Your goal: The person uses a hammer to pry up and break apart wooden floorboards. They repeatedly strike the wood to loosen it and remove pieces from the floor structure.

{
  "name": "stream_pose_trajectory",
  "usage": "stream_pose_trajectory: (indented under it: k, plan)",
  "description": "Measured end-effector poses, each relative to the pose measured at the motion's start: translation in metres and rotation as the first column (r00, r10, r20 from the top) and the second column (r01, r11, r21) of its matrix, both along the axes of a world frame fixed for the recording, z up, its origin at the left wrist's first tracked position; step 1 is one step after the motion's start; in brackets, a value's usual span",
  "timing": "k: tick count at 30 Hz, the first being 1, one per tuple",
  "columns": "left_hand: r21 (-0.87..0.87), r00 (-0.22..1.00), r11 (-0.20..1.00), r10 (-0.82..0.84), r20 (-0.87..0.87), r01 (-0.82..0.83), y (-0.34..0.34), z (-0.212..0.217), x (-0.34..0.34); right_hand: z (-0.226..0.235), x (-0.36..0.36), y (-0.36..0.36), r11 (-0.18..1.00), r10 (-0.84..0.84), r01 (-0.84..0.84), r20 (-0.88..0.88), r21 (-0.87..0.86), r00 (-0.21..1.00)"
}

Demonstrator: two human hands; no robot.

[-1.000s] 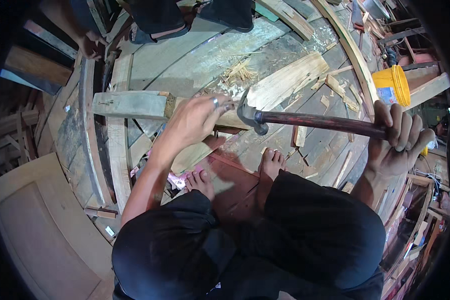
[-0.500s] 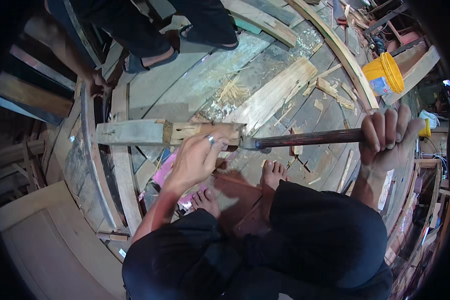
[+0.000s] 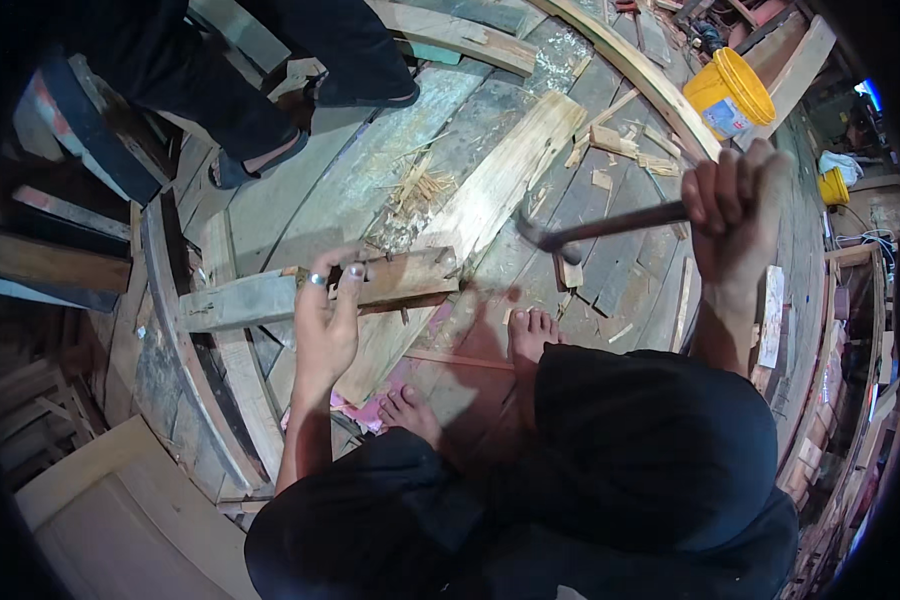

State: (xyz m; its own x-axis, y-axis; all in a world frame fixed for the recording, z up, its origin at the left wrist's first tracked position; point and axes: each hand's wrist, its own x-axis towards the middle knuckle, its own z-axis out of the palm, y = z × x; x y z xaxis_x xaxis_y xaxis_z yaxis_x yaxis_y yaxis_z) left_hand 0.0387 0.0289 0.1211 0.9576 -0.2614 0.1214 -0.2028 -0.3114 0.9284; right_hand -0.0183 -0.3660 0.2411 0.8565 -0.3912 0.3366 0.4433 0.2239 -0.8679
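Note:
A short wooden beam (image 3: 407, 278), grey at its left end and browner at its right, lies across in front of me. Nails stick out of the brown part. My left hand (image 3: 327, 320), a ring on one finger, is curled around the beam near its middle; the fingertips are partly blurred. In my right hand (image 3: 735, 205) is a claw hammer (image 3: 625, 220), gripped near the end of its dark handle. The hammer's head hangs to the right of the beam, apart from it, above the floor.
A pale plank (image 3: 510, 175) lies beyond the beam, with wood chips and splinters around it. A yellow bucket (image 3: 730, 95) stands at the far right. Another person's dark-trousered legs (image 3: 355, 50) are at the far left. Long curved-looking boards (image 3: 175, 260) run at the left.
The hammer head has come off the beam's right end and moved right and up. My left hand has shifted left along the beam. The other person's hand has left view.

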Motion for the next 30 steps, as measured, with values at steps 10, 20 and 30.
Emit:
stream_pose_trajectory:
  k: [10,20,30]
  plan:
    - [-0.023,0.995,0.996,0.082,-0.061,-0.083,0.005,-0.016,0.006,-0.138,0.046,0.021,0.626,-0.23,0.003,-0.182,-0.78,0.956]
    - [0.182,0.994,0.978,0.098,0.036,-0.103,0.026,-0.035,0.017,-0.149,0.035,0.058,0.576,-0.059,-0.195,-0.278,-0.794,0.959]
    - [-0.241,0.923,0.968,-0.027,-0.383,-0.072,0.006,-0.027,0.002,-0.159,0.01,0.071,0.196,0.25,-0.529,-0.48,-0.826,0.841]
